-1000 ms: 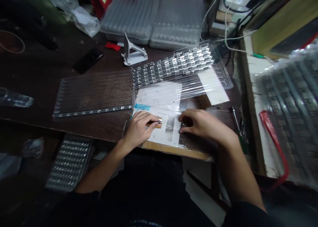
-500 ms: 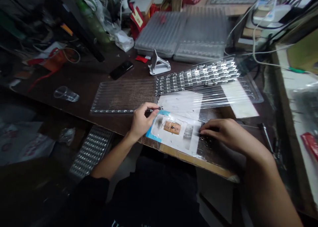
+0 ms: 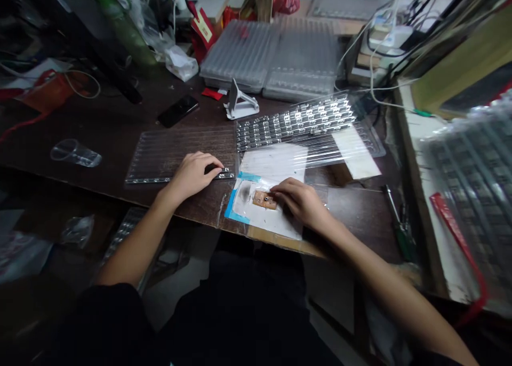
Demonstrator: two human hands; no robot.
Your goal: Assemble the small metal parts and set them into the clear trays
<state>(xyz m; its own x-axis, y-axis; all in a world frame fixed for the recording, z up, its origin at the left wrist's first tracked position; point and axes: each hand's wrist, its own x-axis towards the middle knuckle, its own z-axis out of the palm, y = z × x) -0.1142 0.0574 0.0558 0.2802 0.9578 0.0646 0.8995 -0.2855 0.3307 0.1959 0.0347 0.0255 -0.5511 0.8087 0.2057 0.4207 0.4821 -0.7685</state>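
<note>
My left hand (image 3: pixel 195 172) is over the near right part of a clear ribbed tray (image 3: pixel 160 150). Its thumb and fingertips close around a small shiny metal part (image 3: pixel 225 169), just above a row of similar metal parts (image 3: pixel 226 176) along the tray's near edge. My right hand (image 3: pixel 300 199) is pinched at the right side of a small brown block (image 3: pixel 260 198), and whatever its fingertips hold is hidden. A small dark ring-like piece (image 3: pixel 266 199) sits in the block. Beneath the block lies a white sheet (image 3: pixel 286 224) edged with blue tape (image 3: pixel 232 203).
Behind my hands, a second tray (image 3: pixel 296 119) carries rows of shiny metal parts. Stacked clear trays (image 3: pixel 240 54), a white stand (image 3: pixel 242 105) and a phone (image 3: pixel 178 111) are farther back. A plastic cup (image 3: pixel 76 152) lies left; a green-handled screwdriver (image 3: pixel 400 224) lies right.
My left hand has moved left from beside the taped sheet to over the tray, with the small metal part. My right hand has moved left from the dark pieces to the brown block.
</note>
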